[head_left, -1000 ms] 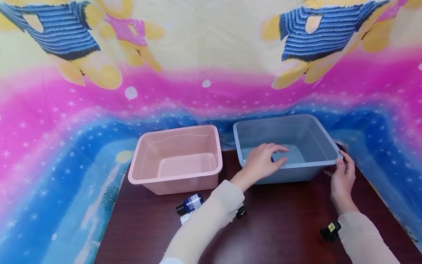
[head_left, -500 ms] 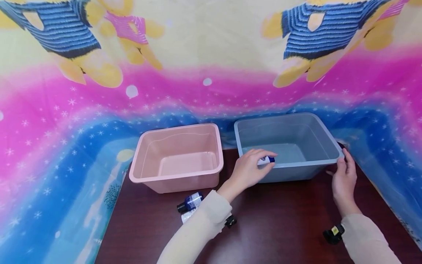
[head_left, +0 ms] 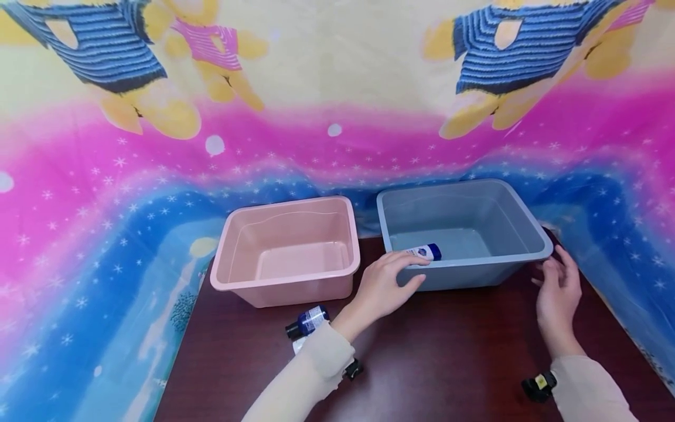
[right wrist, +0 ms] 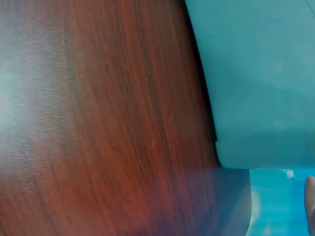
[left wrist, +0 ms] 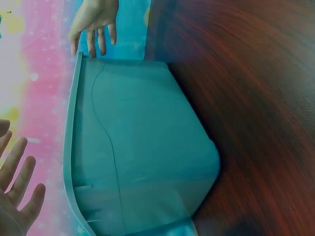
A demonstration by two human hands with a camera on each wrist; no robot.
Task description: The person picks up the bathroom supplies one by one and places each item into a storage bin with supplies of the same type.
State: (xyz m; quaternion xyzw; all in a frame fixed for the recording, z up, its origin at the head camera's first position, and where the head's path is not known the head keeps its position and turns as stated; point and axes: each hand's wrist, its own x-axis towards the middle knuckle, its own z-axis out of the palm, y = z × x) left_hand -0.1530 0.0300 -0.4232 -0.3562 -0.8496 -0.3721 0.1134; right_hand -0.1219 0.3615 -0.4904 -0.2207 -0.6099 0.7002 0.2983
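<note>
A small white bottle with a blue cap [head_left: 431, 252] lies inside the grey-blue plastic bin [head_left: 493, 258], behind its front wall. My left hand [head_left: 382, 285] is just in front of that wall, thumb and fingers apart, fingertips overlapping the rim and the bottle's near end. In the left wrist view the left hand [left wrist: 19, 196] shows spread fingers and holds nothing. My right hand [head_left: 560, 296] is beside the bin's right front corner, fingers loosely bent and holding nothing. Only a sliver of a finger [right wrist: 310, 201] shows in the right wrist view.
A pink plastic bin [head_left: 285, 288] stands to the left of the grey-blue one. Before it on the dark wooden table [head_left: 432, 351] lies a dark blue bottle [head_left: 313, 318] with a black cap, beside a white item partly hidden by the left sleeve. A printed cloth [head_left: 316, 146] hangs behind.
My left hand has drawn back left and toward me, its fingers widening and uncovering the white bottle in the bin. The right hand has eased slightly right, off the bin's corner.
</note>
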